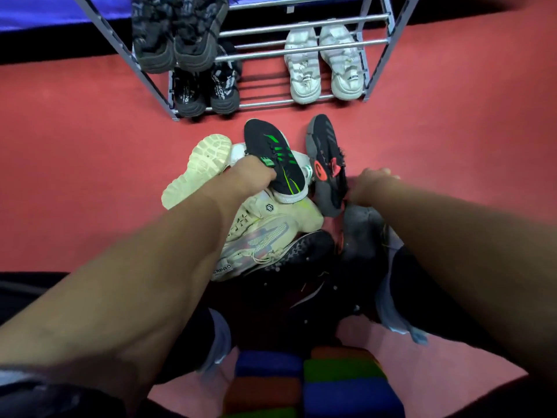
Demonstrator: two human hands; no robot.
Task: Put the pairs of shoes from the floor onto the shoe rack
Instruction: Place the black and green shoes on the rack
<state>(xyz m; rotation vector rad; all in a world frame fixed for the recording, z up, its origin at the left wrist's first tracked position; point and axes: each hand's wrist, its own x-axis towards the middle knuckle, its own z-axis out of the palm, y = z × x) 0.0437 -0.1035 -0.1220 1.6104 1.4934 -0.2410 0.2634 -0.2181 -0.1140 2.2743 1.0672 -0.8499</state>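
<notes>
Floor: red carpet (75,152) carries a heap of shoes just in front of the shoe rack (304,52); a blue surface lies behind the rack.
Left hand: the left hand (256,173) is closed on the black sneaker with green stripes (275,158), gripping it at the laces and collar, toe pointing toward the rack, probably so it can go straight onto a bar.
Right hand: the right hand (372,184) is curled around the heel end of the dark grey sneaker with an orange logo (327,164), tilted on its side; the fingertips are hidden, so how tight the hold is I cannot tell.
Judgement: these two do not look like a match, so the mates likely need finding in the heap.
Pile: a cream sneaker sole-up (199,170), a cream sneaker on its side (265,230) and a black speckled shoe (304,251) lie near the person.
Rack: white sneakers (324,61) at the lower right corner, black sneakers (206,89) at the lower left, dark camouflage shoes (177,28) above them; the upper right bars look free.
</notes>
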